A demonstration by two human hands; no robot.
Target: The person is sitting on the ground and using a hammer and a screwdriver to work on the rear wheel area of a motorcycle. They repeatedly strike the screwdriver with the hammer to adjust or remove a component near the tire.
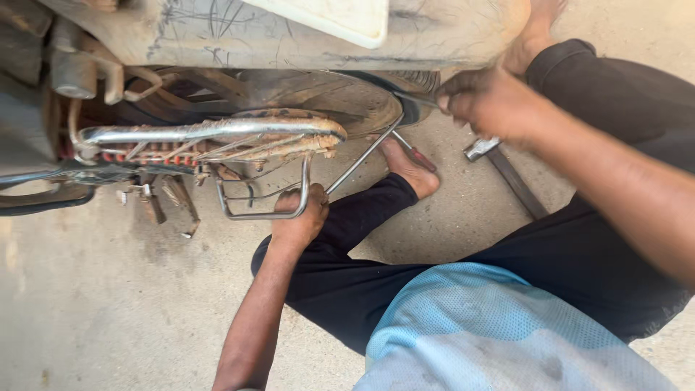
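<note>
Head view: your left hand (299,217) fingers wrap the chrome guard rail (262,214) (at 9 o'clock), right hand (486,101) fingers clamp a thin rod (416,99); a slip could pinch your bare foot (409,168).

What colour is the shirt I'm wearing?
Light blue shirt, mesh-textured, seen best in the head view.

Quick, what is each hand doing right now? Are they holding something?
Left hand: closed around the bent metal rod guard beside the wheel.
Right hand: closed on a thin metal tool at the tyre.
</note>
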